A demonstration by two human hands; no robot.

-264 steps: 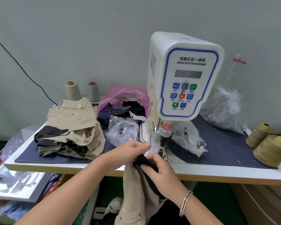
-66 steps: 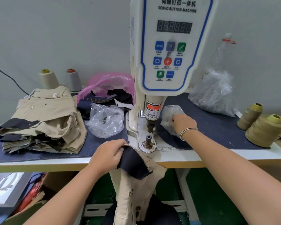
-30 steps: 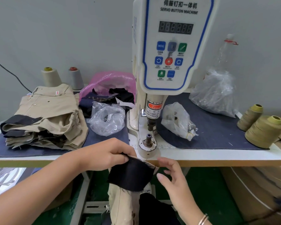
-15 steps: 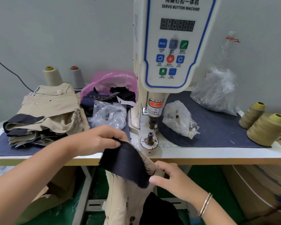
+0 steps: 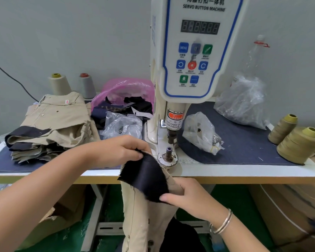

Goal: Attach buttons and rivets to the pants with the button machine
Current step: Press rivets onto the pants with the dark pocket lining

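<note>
Left hand: centre of frame, grip pinched on the upper edge of the dark flap, just left of the lower die.
Right hand: lower centre, grip pinched on the flap's lower corner together with the tan cloth beneath.
Pants: tan, draped over the front edge of the bench at lower centre, top end lifted toward the die, rest hanging toward the bottom of frame.
Long axis: roughly vertical in frame, waist end up at the button machine, legs down out of view.
Flap direction: slants from upper left near the die to lower right.
Die state: post bare, cloth beside it, not yet over it.
Risk, fingers: left fingertips near the punch; likely pinch if the machine fires before withdrawal.
Risk, placement: slack or skewed flap over the post probably puts the button off its mark.
Risk, layers: extra fold caught under could get riveted through.
Risk, drag: hanging weight may pull cloth off the post.
</note>
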